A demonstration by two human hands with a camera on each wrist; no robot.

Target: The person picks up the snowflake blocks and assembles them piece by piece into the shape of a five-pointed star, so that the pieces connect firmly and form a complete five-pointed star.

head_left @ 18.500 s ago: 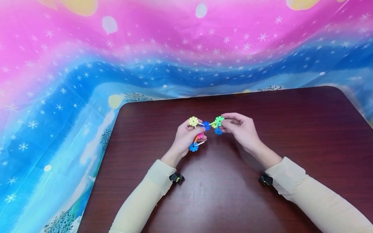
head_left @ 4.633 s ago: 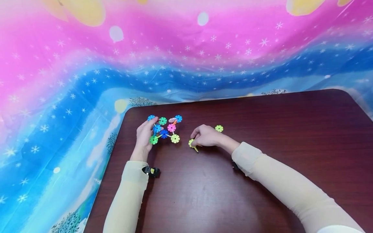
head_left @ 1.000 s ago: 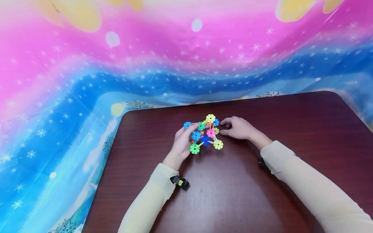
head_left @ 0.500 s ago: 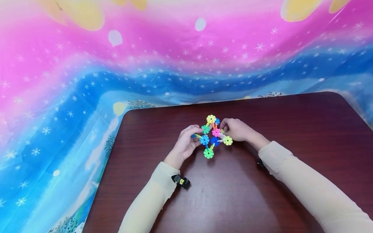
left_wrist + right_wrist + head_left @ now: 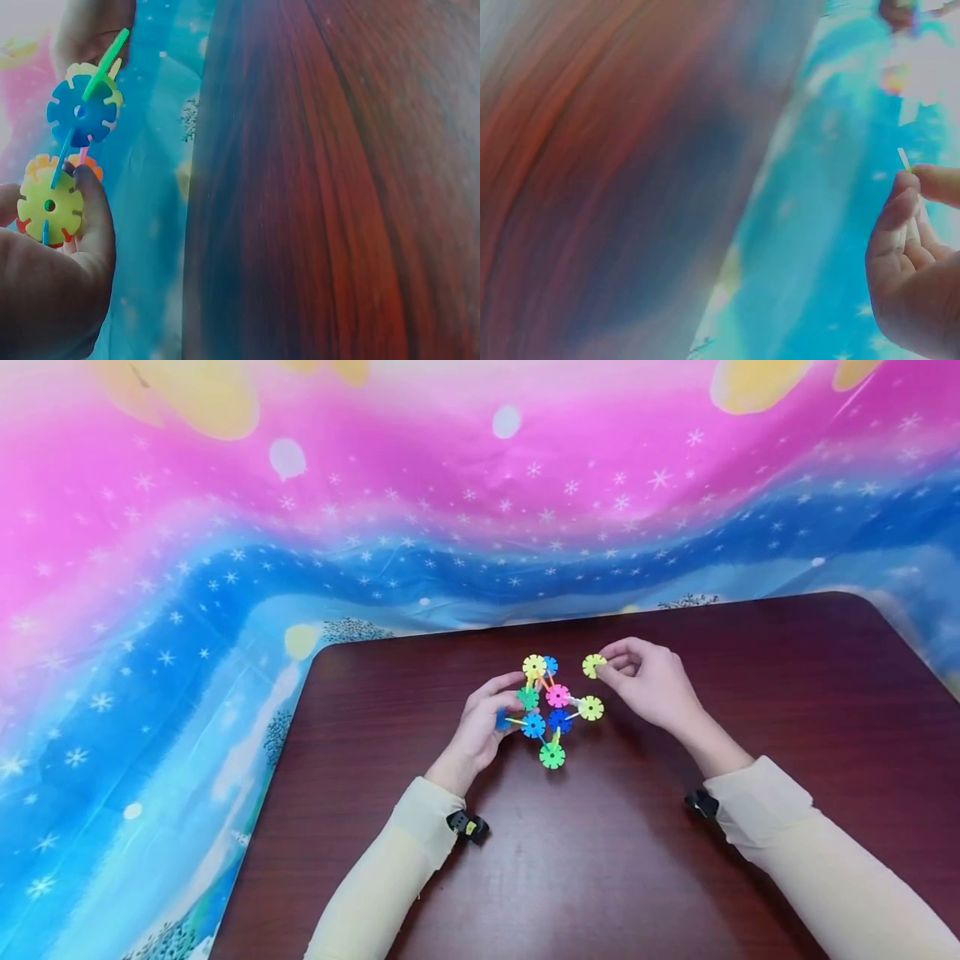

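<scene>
My left hand (image 5: 480, 727) grips a ring-like build of interlocking notched discs by its left side, fingers behind and around the green disc (image 5: 528, 697). Pink (image 5: 557, 696), yellow (image 5: 534, 667), dark blue (image 5: 559, 720) and bright green (image 5: 552, 755) discs show in it, standing at angles to one another. In the left wrist view, a yellow disc (image 5: 49, 214) sits between the thumb and fingers, with a blue disc (image 5: 81, 112) beyond. Up and right of the build, my right hand (image 5: 652, 681) pinches a loose yellow-green disc (image 5: 593, 666); the right wrist view shows its thin edge (image 5: 903, 159).
A dark reddish-brown table (image 5: 540, 877) with rounded corners lies under both hands. Behind it and along its left hangs a pink and blue cloth (image 5: 420, 510) with a snowflake print. Each wrist wears a black strap (image 5: 468, 827).
Over the last half second my right hand has drawn the yellow-green disc up and right from beside the build. Seconds earlier a yellow disc lay on the table; the build has moved rightward and turned.
</scene>
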